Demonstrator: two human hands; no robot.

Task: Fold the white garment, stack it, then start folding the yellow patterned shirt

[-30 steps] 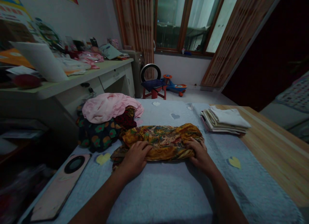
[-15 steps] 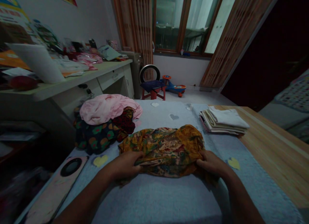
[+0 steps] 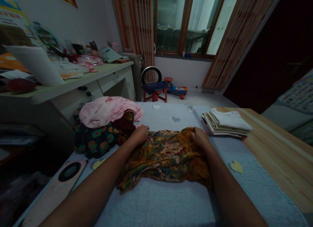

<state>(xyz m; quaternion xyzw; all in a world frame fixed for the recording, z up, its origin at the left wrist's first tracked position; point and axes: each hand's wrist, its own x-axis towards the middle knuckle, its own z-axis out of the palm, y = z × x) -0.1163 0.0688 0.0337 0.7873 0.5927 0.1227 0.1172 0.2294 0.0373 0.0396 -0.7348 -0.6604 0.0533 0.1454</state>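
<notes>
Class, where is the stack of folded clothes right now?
In the head view, the stack of folded clothes lies to the right of the right hand, straddling the edge between the blue tablecloth and the bare wooden tabletop.

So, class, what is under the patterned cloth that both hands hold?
The blue cover shows around the patterned cloth; the area directly beneath is covered, so it cannot be seen.

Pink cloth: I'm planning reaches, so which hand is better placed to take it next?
Probably the left hand, nearer the pink cloth; the right hand is across the patterned cloth, nearer the folded stack.
</notes>
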